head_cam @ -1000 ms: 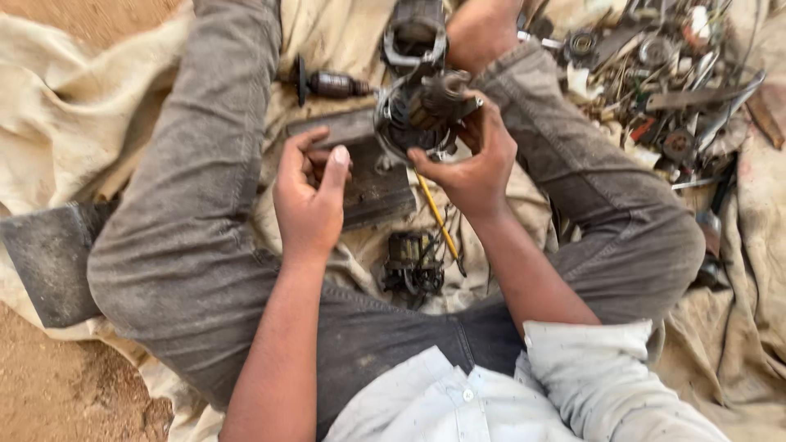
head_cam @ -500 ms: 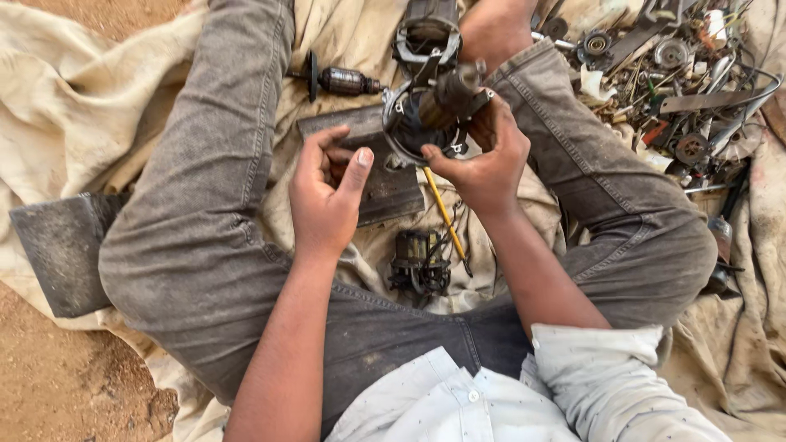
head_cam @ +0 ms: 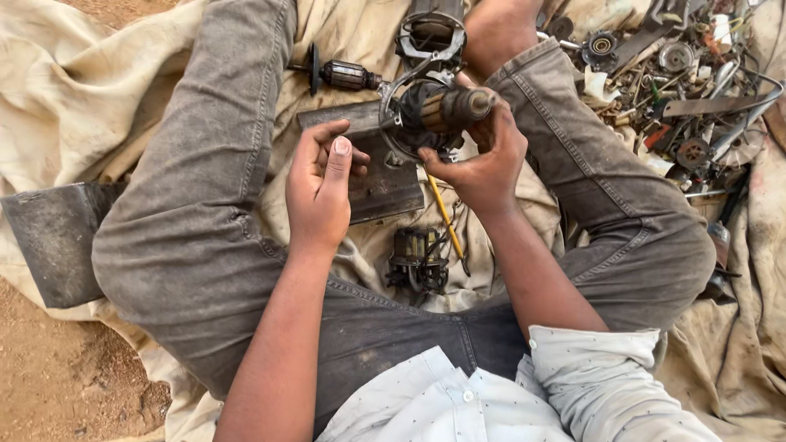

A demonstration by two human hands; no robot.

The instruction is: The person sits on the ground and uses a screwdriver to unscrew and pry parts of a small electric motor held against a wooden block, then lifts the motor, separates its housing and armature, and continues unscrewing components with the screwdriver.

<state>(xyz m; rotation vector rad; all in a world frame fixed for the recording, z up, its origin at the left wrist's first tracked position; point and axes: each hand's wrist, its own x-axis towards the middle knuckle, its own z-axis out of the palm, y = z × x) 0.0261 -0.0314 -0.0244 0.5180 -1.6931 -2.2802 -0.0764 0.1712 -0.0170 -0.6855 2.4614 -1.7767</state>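
— Two hands, both bare, over the lap of a person sitting cross-legged on a pale cloth (head_cam: 74,90). What has each got?

— The right hand (head_cam: 483,160) is wrapped around a dark motor armature (head_cam: 454,108), fingers closed on it, holding it tilted just above a round metal housing (head_cam: 409,123). The armature sits at the far middle of the scene, between the knees.

— And the left hand?

— The left hand (head_cam: 321,192) is just left of the housing, fingers curled loosely with the thumb up. It rests against a flat grey metal block (head_cam: 377,176); I cannot tell whether it pinches anything small.

— What lies near them?

— A yellow-handled screwdriver (head_cam: 446,217) runs down from under the right hand toward a dark wound coil part (head_cam: 417,260) lying on the cloth near the person. Farther off, left of the housing, a second armature (head_cam: 340,75) lies on the cloth beside the left knee.

— Anything at the edges?

— A heap of scrap parts (head_cam: 679,65), gears and metal bits, fills the far right. A dark metal slab (head_cam: 53,237) lies at the left, partly under the leg, with bare dirt (head_cam: 57,385) near left.
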